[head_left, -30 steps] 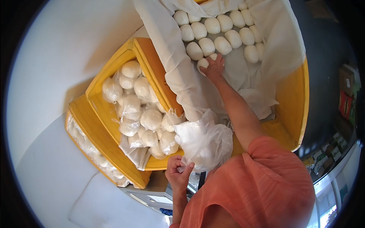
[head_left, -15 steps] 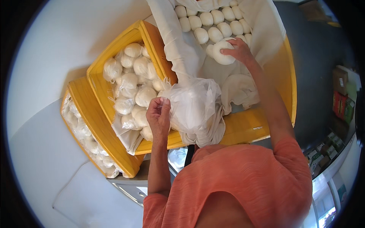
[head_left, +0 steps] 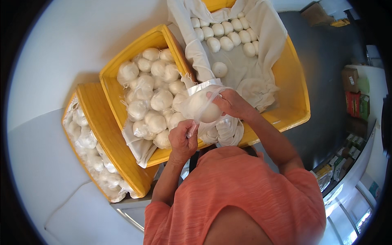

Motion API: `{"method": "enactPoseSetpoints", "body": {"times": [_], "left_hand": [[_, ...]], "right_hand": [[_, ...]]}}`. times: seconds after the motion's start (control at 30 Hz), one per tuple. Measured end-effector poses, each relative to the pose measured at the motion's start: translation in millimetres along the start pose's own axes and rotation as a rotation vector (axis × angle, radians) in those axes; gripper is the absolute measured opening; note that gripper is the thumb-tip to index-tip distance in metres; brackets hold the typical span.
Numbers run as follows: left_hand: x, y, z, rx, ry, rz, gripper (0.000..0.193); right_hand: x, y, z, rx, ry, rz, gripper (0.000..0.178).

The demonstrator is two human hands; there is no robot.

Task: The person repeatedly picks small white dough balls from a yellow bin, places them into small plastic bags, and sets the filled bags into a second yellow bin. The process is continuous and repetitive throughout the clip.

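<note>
By yellow crate, forearms angled inward: left grip pinching bag, right grip clamped on bun

Coral-orange top, fine wavy streaks, rounded neckline; 2 short sleeves; left hand, right hand bare.

I watch through one head-worn wide fisheye, facing steeply down over the coral shirt. It looks from fairly near onto the yellow crates, bending edges toward its rim.
</note>
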State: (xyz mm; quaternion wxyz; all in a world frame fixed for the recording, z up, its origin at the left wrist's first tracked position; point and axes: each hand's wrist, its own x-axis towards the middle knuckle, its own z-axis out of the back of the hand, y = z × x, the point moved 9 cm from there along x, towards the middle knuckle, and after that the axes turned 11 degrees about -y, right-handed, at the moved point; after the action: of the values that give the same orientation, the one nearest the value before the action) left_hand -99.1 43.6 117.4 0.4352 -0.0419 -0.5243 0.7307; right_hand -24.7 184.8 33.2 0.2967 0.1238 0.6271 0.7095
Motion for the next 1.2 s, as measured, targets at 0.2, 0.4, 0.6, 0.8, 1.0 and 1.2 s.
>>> {"method": "enactPoseSetpoints", "body": {"times": [0.2, 0.4, 0.6, 0.8, 1.0, 1.2], "left_hand": [[-13.3, 86.2, 74.0, 0.027, -0.156, 0.412, 0.013], [-29.2, 103.7, 80.5, -0.184, 0.192, 0.662, 0.025], [-47.1, 34.9, 79.4, -0.689, 0.168, 0.768, 0.018], [-64.3, 9.9, 77.7, -0.651, 0.196, 0.565, 0.04], [-81.7, 29.0, 82.3, -0.372, 0.088, 0.477, 0.046], [-105.1, 26.1, 51.7, -0.616, 0.246, 0.629, 0.012]], "right_hand": [[-42.8, 53.1, -43.1, -0.995, 0.431, 0.305, 0.037], [-90.1, 69.2, -96.8, -1.537, 0.759, 0.903, 0.007], [-91.6, 157.2, -87.9, -0.676, 0.144, 1.207, 0.017], [-79.4, 93.9, -104.3, 0.077, 0.233, 0.105, 0.045], [-100.6, 81.6, -135.2, 0.461, 0.35, -0.322, 0.075], [-118.1, 78.7, -139.5, 0.387, 0.296, -0.333, 0.059]]}}
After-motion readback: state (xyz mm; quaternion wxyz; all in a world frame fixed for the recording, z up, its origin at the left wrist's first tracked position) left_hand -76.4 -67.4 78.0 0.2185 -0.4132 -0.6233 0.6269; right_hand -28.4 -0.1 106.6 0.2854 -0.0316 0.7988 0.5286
